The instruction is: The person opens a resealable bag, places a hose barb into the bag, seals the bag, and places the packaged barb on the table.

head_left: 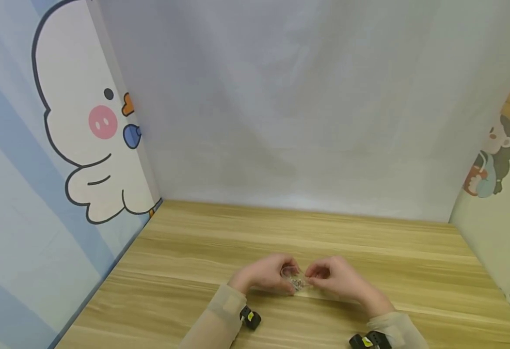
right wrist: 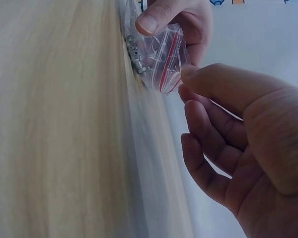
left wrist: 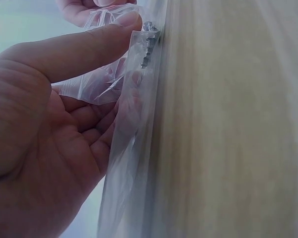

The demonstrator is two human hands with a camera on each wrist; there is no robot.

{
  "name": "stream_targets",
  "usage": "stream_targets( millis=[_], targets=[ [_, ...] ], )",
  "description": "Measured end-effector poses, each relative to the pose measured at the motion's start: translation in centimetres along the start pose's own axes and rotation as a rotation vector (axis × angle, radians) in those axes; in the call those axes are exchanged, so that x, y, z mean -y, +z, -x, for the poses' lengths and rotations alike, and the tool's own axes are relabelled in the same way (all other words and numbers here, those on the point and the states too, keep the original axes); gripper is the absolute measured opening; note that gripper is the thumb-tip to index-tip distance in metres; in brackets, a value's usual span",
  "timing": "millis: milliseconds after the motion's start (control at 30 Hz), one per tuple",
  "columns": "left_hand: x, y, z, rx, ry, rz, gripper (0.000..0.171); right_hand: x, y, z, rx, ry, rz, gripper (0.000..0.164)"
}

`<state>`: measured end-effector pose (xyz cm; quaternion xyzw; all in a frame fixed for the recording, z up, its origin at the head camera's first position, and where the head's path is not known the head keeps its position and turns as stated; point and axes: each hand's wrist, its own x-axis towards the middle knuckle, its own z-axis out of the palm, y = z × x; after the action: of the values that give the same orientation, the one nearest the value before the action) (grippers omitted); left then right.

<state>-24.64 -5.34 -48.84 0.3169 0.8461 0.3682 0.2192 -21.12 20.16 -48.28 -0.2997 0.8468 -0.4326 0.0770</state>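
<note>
Near the front middle of the table, my left hand [head_left: 265,272] grips a small clear zip bag [right wrist: 161,54] between thumb and fingers. Small metal screws [head_left: 297,283] lie in the bag's lower part, close to the tabletop; one screw [left wrist: 148,45] shows its thread in the left wrist view. A red line runs along the bag's zip edge. My right hand [head_left: 340,278] pinches that edge at its corner with thumb and index finger, the other fingers loosely curled. Whether the zip is parted I cannot tell.
The wood-grain table [head_left: 220,228] spreads around both hands. A clear plastic sheet or bag [left wrist: 121,183] lies flat by the left hand. A pale curtain [head_left: 298,121] hangs behind, with printed panels on the left [head_left: 76,135] and right [head_left: 495,237].
</note>
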Motion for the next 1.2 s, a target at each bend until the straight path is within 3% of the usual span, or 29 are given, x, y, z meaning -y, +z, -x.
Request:
stream_targets(
  millis=[367, 767, 1000, 1200],
  targets=[
    [-0.2, -0.1, -0.2, -0.004, 0.004, -0.021, 0.045, -0.4, -0.3, 0.1, 0.008, 0.018, 0.027, 0.005],
    [-0.3, 0.0, -0.2, -0.094, -0.034, -0.016, 0.049, 0.0, 0.0, 0.0, 0.011, 0.014, 0.024, 0.006],
    [-0.3, 0.1, -0.2, -0.119, -0.050, -0.003, 0.052, 0.2, 0.7, -0.2, 0.031, 0.001, -0.010, 0.017],
    [-0.3, 0.1, -0.2, -0.131, -0.058, -0.011, 0.054, 0.3, 1.1, -0.2, 0.036, -0.012, -0.017, 0.016]
  ],
)
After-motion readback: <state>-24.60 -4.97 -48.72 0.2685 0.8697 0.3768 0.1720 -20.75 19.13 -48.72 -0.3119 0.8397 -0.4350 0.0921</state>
